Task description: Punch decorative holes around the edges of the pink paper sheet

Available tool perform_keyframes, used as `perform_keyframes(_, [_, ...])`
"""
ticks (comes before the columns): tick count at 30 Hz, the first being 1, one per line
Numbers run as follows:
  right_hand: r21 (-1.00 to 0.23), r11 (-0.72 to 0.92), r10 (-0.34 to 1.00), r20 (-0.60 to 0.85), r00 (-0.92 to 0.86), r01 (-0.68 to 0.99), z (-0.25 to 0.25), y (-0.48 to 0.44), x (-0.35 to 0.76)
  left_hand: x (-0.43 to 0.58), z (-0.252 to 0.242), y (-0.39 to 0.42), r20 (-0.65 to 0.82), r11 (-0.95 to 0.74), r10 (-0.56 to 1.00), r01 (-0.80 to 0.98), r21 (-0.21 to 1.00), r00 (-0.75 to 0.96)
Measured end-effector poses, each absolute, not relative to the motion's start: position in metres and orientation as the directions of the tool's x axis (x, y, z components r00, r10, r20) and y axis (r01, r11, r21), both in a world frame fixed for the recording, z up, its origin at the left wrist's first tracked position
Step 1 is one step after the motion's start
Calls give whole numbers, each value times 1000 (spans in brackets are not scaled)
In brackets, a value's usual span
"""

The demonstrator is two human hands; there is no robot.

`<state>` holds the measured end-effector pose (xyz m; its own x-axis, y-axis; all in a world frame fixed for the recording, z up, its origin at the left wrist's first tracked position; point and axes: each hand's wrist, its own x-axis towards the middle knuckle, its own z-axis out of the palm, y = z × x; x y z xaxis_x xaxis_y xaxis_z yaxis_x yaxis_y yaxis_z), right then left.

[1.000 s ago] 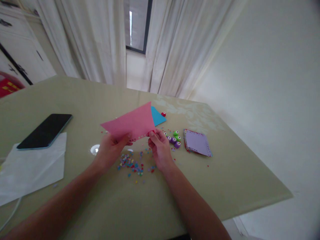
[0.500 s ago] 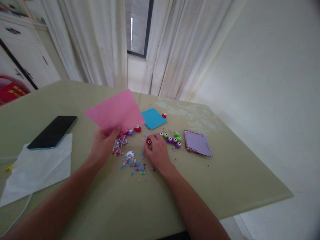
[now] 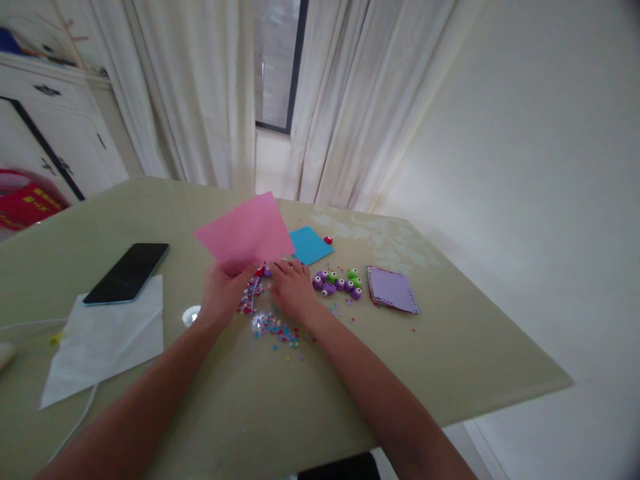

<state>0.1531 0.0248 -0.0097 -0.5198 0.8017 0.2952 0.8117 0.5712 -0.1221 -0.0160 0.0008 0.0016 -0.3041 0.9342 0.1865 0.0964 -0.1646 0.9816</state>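
Moved since the earlier frame: right hand, shifted leftward from beside the row of eyed pieces to the lower edge of the pink sheet, close to the other hand.

Pink sheet, one: raised above the table, tilted, a corner pointing away. Left hand: pinching its near edge, thumb over the face. Right hand: fingers bent and bunched near the sheet's lower right edge; whether they grasp anything cannot be told.

Between the hands, partly hidden: one red piece and one purple piece.

Just below these: dense confetti heap, mixed colours. Nearer the person: loose confetti, scattered.

Right of the right hand: purple and green eyed pieces, clustered. Behind them: blue sheets, with a lone red eyed piece just beside. Farther right: stack of cards, lilac uppermost, edges patterned.

Left side: black phone, partly on white paper; white cable.

Support: pale green table. Beyond: white curtains, window, white cabinet, red bag.
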Motion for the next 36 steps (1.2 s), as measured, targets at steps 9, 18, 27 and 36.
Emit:
perform_keyframes(9, [-360,451,893,193,-407,817,-12,3,188,-15,-5,2,159,-107,914,155,982,-373])
perform_keyframes(18, [-989,79,997,79,-1,-122,-13,3,205,-9,0,-7,66,-21,948,145,989,-312])
perform_keyframes(27, [-975,-37,999,-41,14,-220,-8,0,206,-5,-1,-10,42,6,969,194,981,-243])
perform_keyframes(36, [-972,-53,999,-52,-9,-228,-9,-1,205,-7,-6,-13,50,18,972,280,960,-231])
